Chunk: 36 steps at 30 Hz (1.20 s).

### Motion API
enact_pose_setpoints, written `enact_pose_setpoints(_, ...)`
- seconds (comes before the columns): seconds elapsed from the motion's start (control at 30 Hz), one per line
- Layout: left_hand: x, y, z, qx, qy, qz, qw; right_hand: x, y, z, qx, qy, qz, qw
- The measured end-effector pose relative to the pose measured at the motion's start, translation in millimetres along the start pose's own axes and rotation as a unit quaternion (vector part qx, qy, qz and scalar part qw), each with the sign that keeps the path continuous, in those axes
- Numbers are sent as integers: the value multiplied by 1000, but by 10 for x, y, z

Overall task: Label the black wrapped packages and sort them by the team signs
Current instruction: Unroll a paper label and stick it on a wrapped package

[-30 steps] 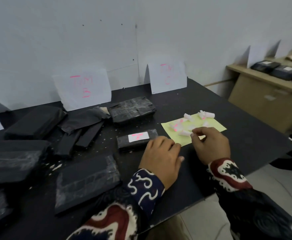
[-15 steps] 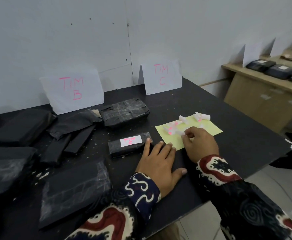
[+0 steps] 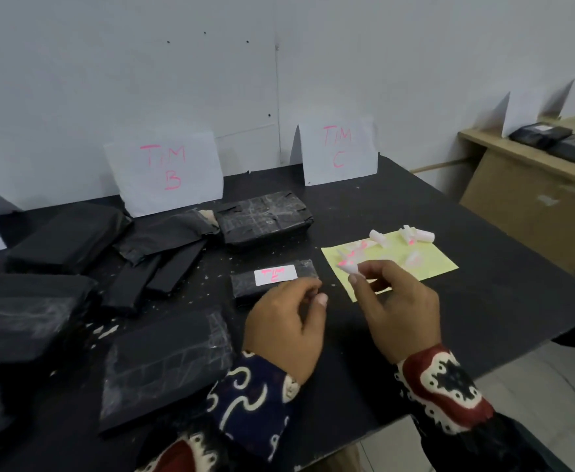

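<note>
White with pink ink, the small curled paper label (image 3: 348,266) we pinch in our right hand (image 3: 395,308) hovers just right of the labelled black wrapped package (image 3: 274,279) on the desk (image 3: 449,318), its long axis left-right, our left hand (image 3: 284,332) loosely curled and empty, nearer to it.

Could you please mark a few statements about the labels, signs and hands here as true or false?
1. The right hand pinches a curled white label. True.
2. The small package near the hands has no label. False: it bears a white label with pink writing.
3. The yellow sheet lies on the black table. True.
4. The TIM C sign lies flat on the table. False: it stands against the wall.
5. The left hand grips a package. False: it holds none.
</note>
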<state>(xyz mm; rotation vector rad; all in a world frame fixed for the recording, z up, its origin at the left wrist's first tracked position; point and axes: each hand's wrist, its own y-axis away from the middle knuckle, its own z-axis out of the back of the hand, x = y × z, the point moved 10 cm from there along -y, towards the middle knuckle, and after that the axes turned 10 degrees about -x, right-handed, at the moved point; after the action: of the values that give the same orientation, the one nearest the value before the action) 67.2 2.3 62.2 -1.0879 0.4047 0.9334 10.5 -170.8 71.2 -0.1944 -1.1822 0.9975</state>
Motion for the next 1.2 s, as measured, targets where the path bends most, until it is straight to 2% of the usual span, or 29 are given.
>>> enact_pose_setpoints(0.07, 201, 23, 238, -15, 43, 98, 994, 213, 142, -57, 9, -24, 34, 999)
enact_pose_setpoints(0.17, 431, 151, 585, -14, 63, 188, 980, 572, 390, -184, 20, -69, 91, 993)
enact_pose_setpoints(0.3, 696, 360, 896, -35, 145, 311, 939, 1009, 686, -381, 37, -73, 182, 980)
enact_pose_setpoints(0.4, 813, 443, 1122, -58, 162, 346, 922, 1308, 901, -506, 40, -57, 249, 966)
enact_pose_setpoints(0.5, 894, 505, 1330, -85, 191, 369, 905, 1496, 1058, -639, 57, -66, 277, 957)
enact_pose_setpoints(0.6, 953, 546, 1423, -79, 223, 380, 894, 1545, 1120, -730, 84, -98, 265, 956)
enact_pose_setpoints(0.83, 1008, 558, 1518, -65, 226, 375, 897, 1568, 1146, -809, 124, -146, 217, 957)
enact_pose_setpoints(1.07, 1015, 534, 1559, -64, 188, 359, 912, 1381, 1100, -882, 173, -248, 36, 952)
enact_pose_setpoints(1.2, 991, 520, 1563, -57, 167, 348, 921, 1415, 1078, -863, 172, -234, 45, 956)
